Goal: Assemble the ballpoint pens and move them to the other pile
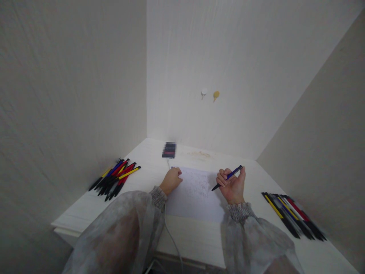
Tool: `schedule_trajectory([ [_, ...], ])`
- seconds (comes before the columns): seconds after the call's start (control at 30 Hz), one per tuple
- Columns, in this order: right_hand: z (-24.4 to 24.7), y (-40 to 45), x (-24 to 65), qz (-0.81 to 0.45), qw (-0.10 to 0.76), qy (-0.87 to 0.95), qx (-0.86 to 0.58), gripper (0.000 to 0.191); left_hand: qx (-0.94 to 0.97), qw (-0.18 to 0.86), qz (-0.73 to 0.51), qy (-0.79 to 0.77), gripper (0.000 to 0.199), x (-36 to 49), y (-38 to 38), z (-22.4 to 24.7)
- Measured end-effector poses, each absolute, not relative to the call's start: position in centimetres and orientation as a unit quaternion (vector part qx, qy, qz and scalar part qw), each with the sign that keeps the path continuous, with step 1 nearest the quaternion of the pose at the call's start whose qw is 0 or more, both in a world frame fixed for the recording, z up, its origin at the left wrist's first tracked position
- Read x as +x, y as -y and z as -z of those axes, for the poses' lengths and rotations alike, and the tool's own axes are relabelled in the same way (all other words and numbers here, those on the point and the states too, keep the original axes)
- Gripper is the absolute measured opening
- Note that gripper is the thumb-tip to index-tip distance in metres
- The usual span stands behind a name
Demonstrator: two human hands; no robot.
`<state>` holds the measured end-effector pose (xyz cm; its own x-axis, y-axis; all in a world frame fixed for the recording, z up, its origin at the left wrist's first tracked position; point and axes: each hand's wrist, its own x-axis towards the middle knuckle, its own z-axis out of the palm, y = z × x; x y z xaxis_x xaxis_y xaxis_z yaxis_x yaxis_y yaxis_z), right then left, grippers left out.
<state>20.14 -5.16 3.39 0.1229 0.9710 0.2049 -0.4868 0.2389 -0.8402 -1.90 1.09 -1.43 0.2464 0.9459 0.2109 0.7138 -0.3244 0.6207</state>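
Nearest to the camera, two loose, sheer grey sleeves with gathered cuffs come in from the bottom edge, and a thin grey cable runs between them over the near edge of the white table. On the near right lies a row of pens in black, yellow, red and blue, well apart from either hand. A little farther in, the right hand has its fingers closed around a blue pen, which it holds tilted, its dark tip pointing down and left just above the right part of a white sheet of paper. The left hand rests on the left edge of that sheet, fingers loosely curled and gripping nothing. The paper bears faint marks, too pale to read. On the left, a second heap of pens lies fanned out close to the wall. Farther still, beyond the paper, a small dark blurred object sits on the table. On the far wall hang two small hooks, one white, one yellowish.
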Motion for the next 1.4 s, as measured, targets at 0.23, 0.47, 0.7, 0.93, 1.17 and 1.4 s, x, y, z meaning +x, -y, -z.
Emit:
schedule_trajectory([
  [0.23, -2.8, 4.3, 20.1, -0.537, 0.696, 0.359, -0.314, 0.052, 0.758, 0.208, -0.27, -0.555, 0.019, -1.8, -1.2, 1.4],
  [0.47, -1.5, 3.6, 20.0, -0.544, 0.597, 0.383, -0.449, 0.006, 0.762, 0.21, -0.26, -0.555, 0.019, -1.8, -1.0, 1.0],
  [0.7, -1.5, 5.5, 24.5, -0.417, 0.565, 0.402, -0.587, 0.003, 0.769, 0.204, -0.265, -0.545, 0.021, -1.9, -1.1, 1.2],
  [0.93, -0.5, 8.8, 31.0, -0.148, 0.469, 0.406, -0.77, 0.007, 0.783, 0.188, -0.251, -0.537, 0.022, -2.0, -1.2, 1.1],
  [1.17, -0.4, 12.1, 35.6, 0.055, 0.266, 0.429, -0.861, 0.02, 0.781, 0.191, -0.246, -0.541, 0.023, -1.9, -1.6, 1.5],
  [1.4, -1.3, 14.1, 41.6, 0.115, 0.137, 0.375, -0.91, 0.028, 0.778, 0.196, -0.254, -0.54, 0.025, -1.9, -1.8, 1.8],
])
